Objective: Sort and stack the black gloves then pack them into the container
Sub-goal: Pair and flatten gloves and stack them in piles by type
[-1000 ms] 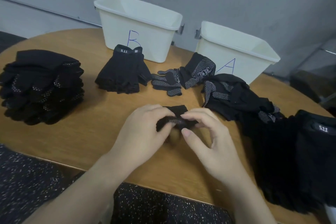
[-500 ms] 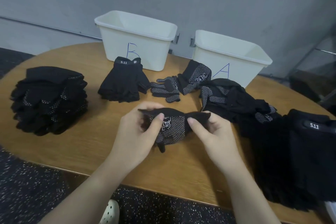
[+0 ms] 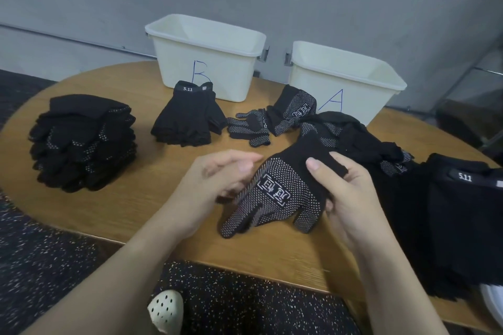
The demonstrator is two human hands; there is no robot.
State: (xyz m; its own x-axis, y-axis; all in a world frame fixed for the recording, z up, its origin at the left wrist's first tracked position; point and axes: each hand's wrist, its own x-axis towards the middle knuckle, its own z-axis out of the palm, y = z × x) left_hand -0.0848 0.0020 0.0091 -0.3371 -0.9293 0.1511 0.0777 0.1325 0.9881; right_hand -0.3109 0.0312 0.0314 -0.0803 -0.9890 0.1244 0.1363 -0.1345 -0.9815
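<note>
A black dotted glove (image 3: 283, 193) hangs spread out above the table's front, palm side with a white logo facing me. My right hand (image 3: 351, 196) grips its cuff, thumb on top. My left hand (image 3: 217, 179) touches the glove's finger side, fingers partly behind it. A tall stack of dotted gloves (image 3: 81, 141) stands at the left. A small stack of fingerless gloves (image 3: 187, 117) lies before container B (image 3: 206, 54). Container A (image 3: 345, 76) stands at the back right.
Two loose dotted gloves (image 3: 272, 122) lie between the containers. A heap of unsorted gloves (image 3: 362, 141) and a larger black pile (image 3: 462, 220) fill the table's right side. The round wooden table (image 3: 122, 215) ends close to me; a shoe (image 3: 166, 310) shows below.
The crumpled glove has been lifted and unfolded flat. My right hand now holds the cuff, and my left hand has slid to the finger side.
</note>
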